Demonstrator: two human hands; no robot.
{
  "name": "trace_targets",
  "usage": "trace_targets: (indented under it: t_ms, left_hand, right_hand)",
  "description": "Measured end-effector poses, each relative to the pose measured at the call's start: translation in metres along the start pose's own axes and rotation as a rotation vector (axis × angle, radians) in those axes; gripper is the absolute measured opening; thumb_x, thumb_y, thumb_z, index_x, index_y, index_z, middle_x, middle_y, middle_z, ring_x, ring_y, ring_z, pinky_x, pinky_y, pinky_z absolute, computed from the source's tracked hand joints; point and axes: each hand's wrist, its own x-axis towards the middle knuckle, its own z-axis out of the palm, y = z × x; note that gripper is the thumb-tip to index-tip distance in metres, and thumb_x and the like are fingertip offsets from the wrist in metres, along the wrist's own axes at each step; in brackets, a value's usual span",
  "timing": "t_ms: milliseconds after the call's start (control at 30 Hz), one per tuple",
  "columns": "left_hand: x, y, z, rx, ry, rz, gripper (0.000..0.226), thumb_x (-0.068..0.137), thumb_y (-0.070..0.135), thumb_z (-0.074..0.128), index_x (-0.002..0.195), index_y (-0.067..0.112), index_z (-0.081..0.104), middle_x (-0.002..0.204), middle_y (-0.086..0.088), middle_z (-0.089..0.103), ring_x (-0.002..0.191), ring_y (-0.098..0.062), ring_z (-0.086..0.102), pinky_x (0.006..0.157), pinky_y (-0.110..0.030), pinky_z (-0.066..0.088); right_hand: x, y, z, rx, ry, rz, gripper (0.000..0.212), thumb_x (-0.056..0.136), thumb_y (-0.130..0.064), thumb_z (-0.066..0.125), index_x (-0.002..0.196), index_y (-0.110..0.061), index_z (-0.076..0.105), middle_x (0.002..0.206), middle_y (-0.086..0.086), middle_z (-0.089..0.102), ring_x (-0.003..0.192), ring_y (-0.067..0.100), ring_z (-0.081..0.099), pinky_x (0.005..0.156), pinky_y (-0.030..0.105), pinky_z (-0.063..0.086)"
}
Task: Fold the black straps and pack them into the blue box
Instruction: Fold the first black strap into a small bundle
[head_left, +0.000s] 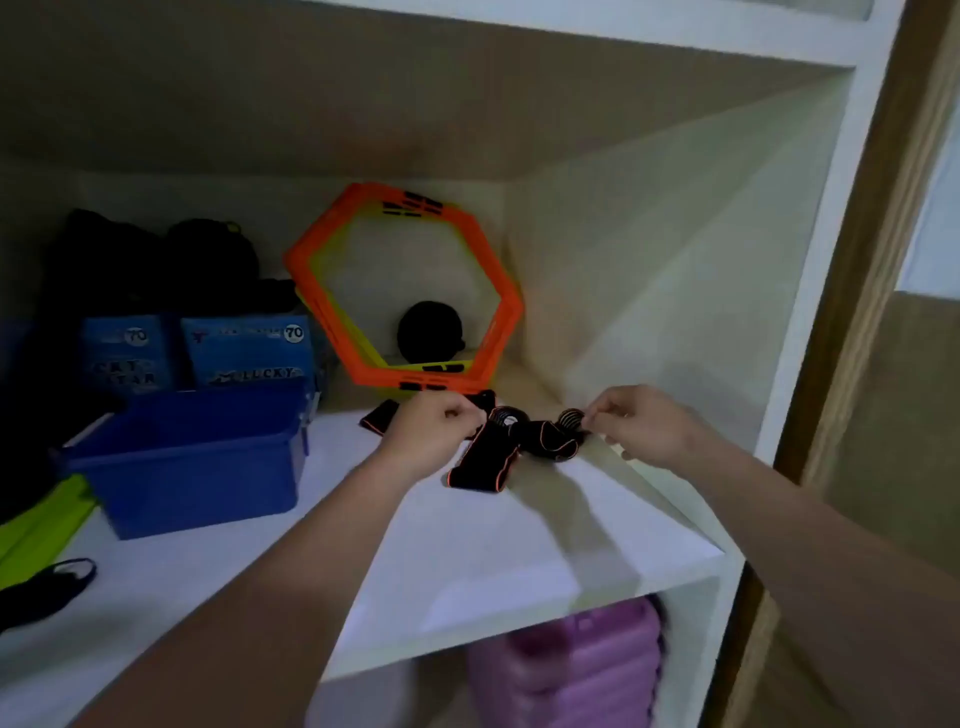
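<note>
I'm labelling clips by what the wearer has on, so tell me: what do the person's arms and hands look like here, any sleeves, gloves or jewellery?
Both forearms are bare all the way to the frame's lower edge, with no sleeve in view. The left hand and right hand wear no gloves, and no watch, bracelet or ring is visible, though the picture is soft.

Two hands work a black strap (514, 447) with orange edging near the right end of a white shelf (467, 561). The left hand (431, 431) pinches one end, the right hand (639, 421) the other, the middle sagging onto the shelf. A blue box (197, 462) stands open at the left; orange hexagonal frames (405, 291) lean against the back wall.
</note>
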Motion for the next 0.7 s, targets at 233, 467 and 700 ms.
trace_targets:
  t_ms: [233,467,700]
  left_hand:
    - [0.049,-0.037,0.036,0.025,-0.073,-0.055,0.016,0.086,0.035,0.066,0.085,0.025,0.079,0.087,0.007,0.074,0.088,-0.012,0.068,0.083,-0.037,0.055]
    - [0.095,-0.065,0.073,0.201,-0.122,-0.060,0.013,0.090,0.028,0.066,0.091,0.026,0.079,0.107,0.009,0.063,0.098,-0.013,0.065,0.093,-0.036,0.053]
    - [0.128,-0.091,0.108,0.326,-0.142,-0.230,0.049,0.086,0.031,0.072,0.133,0.025,0.060,0.136,-0.007,0.056,0.119,-0.026,0.060,0.101,-0.038,0.050]
  right_hand:
    - [0.047,0.038,0.026,-0.067,-0.028,0.155,0.023,0.086,-0.036,0.063,0.088,-0.017,0.076,0.075,0.000,0.070,0.076,0.022,0.064,0.077,0.038,0.056]
    - [0.108,0.072,0.046,-0.273,-0.158,0.252,0.031,0.079,-0.043,0.059,0.084,-0.016,0.072,0.073,0.000,0.072,0.077,0.022,0.070,0.065,0.027,0.050]
    - [0.159,0.093,0.078,-0.226,-0.122,0.258,0.068,0.068,-0.076,0.049,0.096,-0.018,0.070,0.093,0.007,0.074,0.080,0.026,0.070,0.071,0.032,0.058]
